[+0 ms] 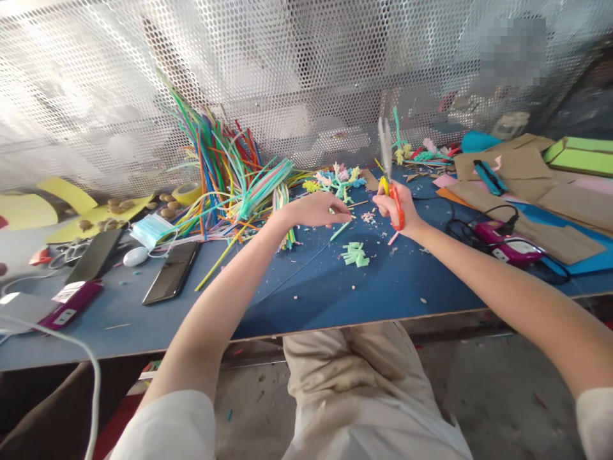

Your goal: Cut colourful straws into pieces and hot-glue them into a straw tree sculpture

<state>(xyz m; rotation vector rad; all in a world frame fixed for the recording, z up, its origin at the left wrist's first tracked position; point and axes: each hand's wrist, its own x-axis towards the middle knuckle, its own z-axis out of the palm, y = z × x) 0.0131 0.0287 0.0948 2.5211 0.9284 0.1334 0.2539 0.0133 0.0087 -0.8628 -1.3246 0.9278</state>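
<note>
My right hand grips scissors with red-orange and yellow handles, their blades pointing up and away from me. Left of it, my left hand hovers low over the blue table with its fingers curled together; what lies between them, if anything, is hidden. Just by its fingertips is a short light-green stick. Nearer to me sits a small heap of cut mint-green pieces. Tiny pink bits are scattered between the hands. Behind them lie branching pastel pieces in yellow, pink and blue.
A large bundle of coloured sticks leans on the perforated metal screen. To the left are a phone, a face mask and yellow sheets. Brown paper, a blue cutter and a cabled purple box lie right.
</note>
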